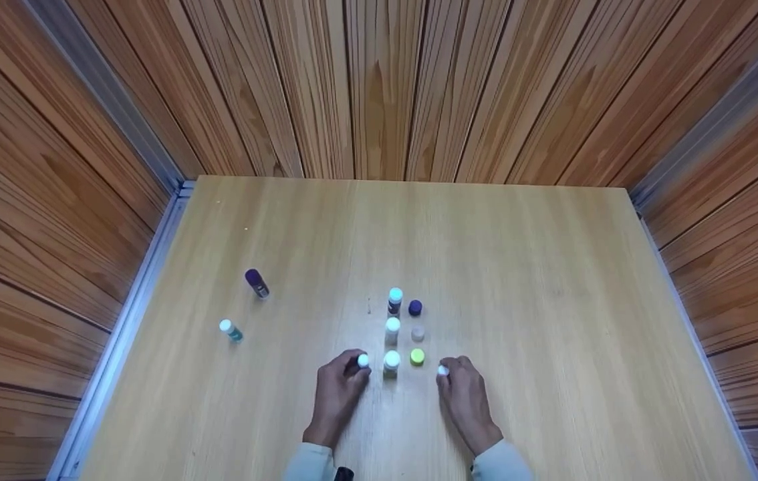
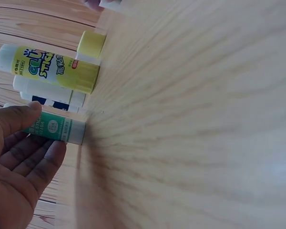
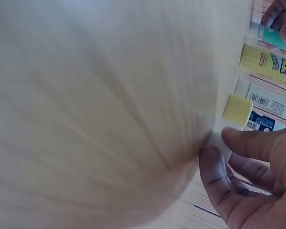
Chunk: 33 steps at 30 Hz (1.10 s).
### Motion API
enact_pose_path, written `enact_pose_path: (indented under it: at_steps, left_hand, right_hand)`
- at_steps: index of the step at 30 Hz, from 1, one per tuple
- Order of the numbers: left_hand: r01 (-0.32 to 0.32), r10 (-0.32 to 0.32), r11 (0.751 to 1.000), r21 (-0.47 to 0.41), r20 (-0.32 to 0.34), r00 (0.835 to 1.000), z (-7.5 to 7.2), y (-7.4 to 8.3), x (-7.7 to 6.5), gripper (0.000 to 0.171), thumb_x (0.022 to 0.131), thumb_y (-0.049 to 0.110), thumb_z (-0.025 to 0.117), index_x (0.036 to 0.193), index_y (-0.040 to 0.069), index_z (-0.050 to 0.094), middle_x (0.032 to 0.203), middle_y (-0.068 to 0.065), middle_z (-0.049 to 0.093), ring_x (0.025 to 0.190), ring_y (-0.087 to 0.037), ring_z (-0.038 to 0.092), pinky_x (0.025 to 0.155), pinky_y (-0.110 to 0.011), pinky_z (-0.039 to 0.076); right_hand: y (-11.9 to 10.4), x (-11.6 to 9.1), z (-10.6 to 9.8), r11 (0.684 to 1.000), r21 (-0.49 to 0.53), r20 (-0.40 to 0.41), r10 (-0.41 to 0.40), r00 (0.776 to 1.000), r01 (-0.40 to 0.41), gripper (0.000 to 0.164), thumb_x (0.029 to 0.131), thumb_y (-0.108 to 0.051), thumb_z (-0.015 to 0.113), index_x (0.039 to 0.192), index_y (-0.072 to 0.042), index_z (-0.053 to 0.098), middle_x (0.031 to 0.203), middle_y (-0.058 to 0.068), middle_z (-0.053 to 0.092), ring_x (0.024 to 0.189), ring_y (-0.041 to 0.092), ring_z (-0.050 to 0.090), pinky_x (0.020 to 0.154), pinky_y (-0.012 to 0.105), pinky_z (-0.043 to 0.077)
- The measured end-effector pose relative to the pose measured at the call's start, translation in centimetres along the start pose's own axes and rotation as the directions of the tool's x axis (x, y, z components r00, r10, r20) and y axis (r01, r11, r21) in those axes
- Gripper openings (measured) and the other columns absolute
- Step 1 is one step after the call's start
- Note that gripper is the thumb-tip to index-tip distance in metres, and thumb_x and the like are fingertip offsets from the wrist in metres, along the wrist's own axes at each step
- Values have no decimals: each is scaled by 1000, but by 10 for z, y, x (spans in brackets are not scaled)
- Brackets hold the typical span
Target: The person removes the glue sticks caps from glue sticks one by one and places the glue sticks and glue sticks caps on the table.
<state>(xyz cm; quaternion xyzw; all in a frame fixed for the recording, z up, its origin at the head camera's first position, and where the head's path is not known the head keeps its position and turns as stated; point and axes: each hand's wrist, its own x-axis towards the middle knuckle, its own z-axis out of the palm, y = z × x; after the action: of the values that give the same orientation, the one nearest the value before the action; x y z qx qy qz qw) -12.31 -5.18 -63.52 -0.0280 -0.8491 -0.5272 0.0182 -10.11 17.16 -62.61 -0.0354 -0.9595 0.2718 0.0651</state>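
Green glue stick [image 2: 51, 126] upright in left hand [image 1: 339, 393]; white cap [image 1: 443, 370] in right hand [image 1: 468, 395].
Stick: pinched, long axis vertical, pale end up, just left of the standing yellow glue stick [image 2: 66, 72]. Cap: pinched too, near the yellow cap [image 1: 417, 357].

the head view is evenly lit, white tops [image 1: 392, 325] overexposed; hazier wrist views show table [image 2: 276, 167] glare and soft shadows.

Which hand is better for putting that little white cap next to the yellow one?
Probably the right hand: it pinches the white cap, near the yellow cap. The left hand holds the green glue stick, with the yellow glue stick between that hand and the yellow cap.
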Motion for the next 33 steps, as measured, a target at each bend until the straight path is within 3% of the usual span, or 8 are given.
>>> enact_pose_path:
  at_steps: [10,19,26,33]
  left_hand:
    - [7,-7,999,33,-6,1000,2,0,3,21,79,6,65,100,8,64,97,3,65,98,-10,59,82,-28,49]
    - [-30,31,999,34,-19,999,3,-1,5,21,78,5,66,99,6,64,97,0,65,96,-12,61,80,-25,49]
    - [-32,33,997,70,-17,999,6,-1,7,25,79,5,66,104,7,64,103,-2,65,100,-14,59,83,-27,48]
    - [-45,47,996,71,-28,999,8,0,7,28,80,4,65,107,7,64,106,-4,64,103,-16,58,84,-31,48]
  right_hand:
    - [-4,14,1,1000,-10,-12,-28,1000,28,7,73,4,66,79,0,64,75,7,57,70,18,58,61,31,50]
    - [-10,21,3,1000,-23,11,-6,1000,6,10,71,7,62,79,3,64,79,11,60,75,23,61,63,32,52]
    - [-10,25,5,994,-67,-3,-81,997,81,11,69,6,64,77,-1,65,72,6,58,65,18,58,57,28,49]
    - [-11,25,6,993,-85,23,-80,996,82,14,69,4,66,82,-3,67,73,5,58,67,16,57,58,27,48]
